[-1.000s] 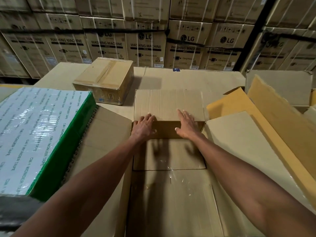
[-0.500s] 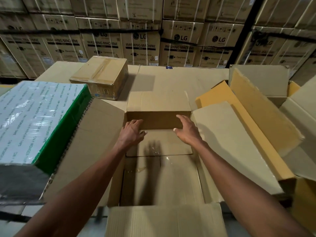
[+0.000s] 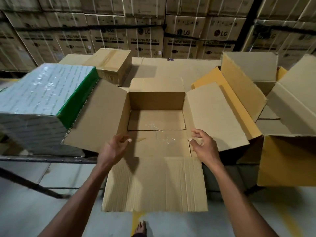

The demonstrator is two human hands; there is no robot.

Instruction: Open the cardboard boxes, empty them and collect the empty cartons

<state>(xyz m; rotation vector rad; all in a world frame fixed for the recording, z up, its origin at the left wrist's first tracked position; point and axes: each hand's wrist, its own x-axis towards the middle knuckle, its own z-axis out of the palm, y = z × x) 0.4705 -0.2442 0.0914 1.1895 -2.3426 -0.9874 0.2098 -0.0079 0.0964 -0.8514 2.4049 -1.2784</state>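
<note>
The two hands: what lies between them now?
In the head view, only the open box's bare floor lies between left hand and right hand.

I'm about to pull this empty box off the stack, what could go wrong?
The open box overhangs the edge, with its near flap out over the floor; it could tip toward the bare foot. Neither the left hand nor the right hand has a grip yet. Its left flap leans on the wrapped bundle and may snag.

shrink-wrapped green-sided bundle (image 3: 44, 93), stacked washing-machine cartons (image 3: 145, 40), grey floor (image 3: 25, 211)
</note>
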